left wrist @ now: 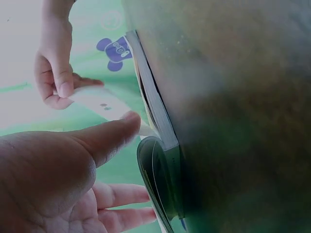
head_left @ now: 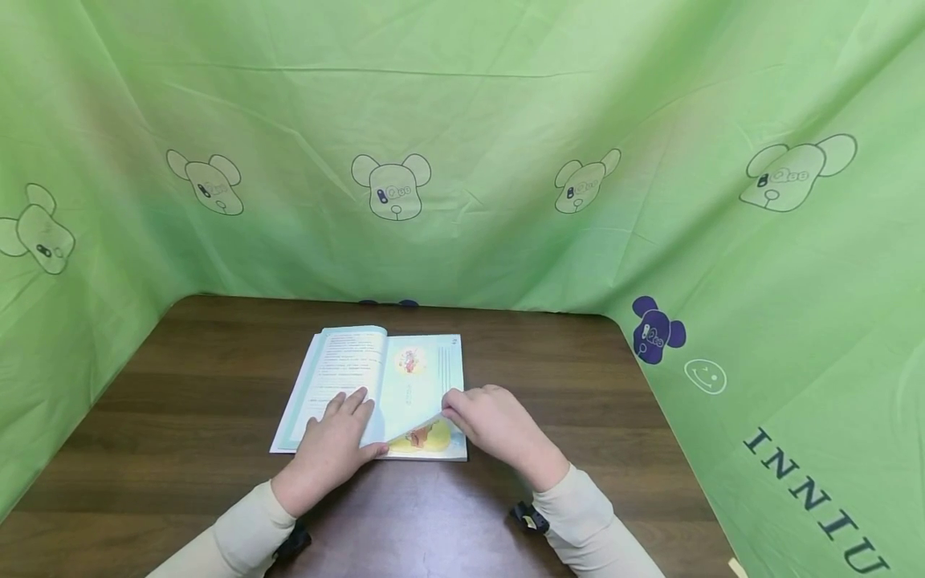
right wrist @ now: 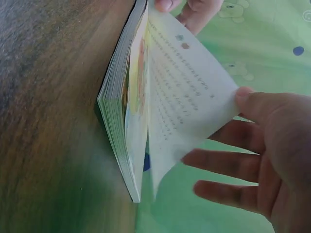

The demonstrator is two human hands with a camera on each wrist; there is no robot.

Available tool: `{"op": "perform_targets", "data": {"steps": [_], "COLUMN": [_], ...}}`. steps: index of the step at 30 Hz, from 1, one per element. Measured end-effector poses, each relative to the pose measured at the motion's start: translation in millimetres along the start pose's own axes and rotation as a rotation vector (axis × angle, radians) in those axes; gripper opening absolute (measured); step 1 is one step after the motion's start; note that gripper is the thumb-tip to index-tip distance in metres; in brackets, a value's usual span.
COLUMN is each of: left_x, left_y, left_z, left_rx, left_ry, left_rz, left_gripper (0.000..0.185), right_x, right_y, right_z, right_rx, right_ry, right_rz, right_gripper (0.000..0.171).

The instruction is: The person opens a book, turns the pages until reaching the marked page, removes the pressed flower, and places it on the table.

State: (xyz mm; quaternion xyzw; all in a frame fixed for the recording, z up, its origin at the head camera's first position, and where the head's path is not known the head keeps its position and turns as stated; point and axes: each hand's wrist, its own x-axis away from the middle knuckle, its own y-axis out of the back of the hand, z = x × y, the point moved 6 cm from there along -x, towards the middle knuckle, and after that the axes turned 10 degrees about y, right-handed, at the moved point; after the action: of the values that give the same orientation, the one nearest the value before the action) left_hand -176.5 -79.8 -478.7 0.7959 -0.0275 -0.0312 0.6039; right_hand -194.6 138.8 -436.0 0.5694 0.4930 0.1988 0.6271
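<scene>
Squarely beneath both hands, open book [head_left: 376, 385], page corner [head_left: 433, 417] between right hand [head_left: 499, 429] fingers.

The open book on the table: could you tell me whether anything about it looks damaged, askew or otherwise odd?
Nothing stands out. The book lies open and roughly square on the table. One page curves up only because the right hand pinches its corner, while the left hand rests on the left page. No tear or crease shows.
</scene>
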Motion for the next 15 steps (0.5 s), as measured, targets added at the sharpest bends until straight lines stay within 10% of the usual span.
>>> {"op": "perform_targets", "data": {"steps": [8,15], "left_x": [-1.1,-3.2], "left_y": [7.7,10.8], "left_z": [0.4,2.4], "left_rx": [0.042,0.096], "left_ry": [-0.031,0.003], "left_rz": [-0.062,-0.114], "left_gripper": [0.060,0.077], "right_x": [-1,3], "right_y": [8,-8], "right_z": [-8,-6], "right_rx": [-0.020,-0.064], "right_ry": [-0.107,-0.100], "right_rz": [-0.081,0.145], "right_gripper": [0.028,0.022]}}
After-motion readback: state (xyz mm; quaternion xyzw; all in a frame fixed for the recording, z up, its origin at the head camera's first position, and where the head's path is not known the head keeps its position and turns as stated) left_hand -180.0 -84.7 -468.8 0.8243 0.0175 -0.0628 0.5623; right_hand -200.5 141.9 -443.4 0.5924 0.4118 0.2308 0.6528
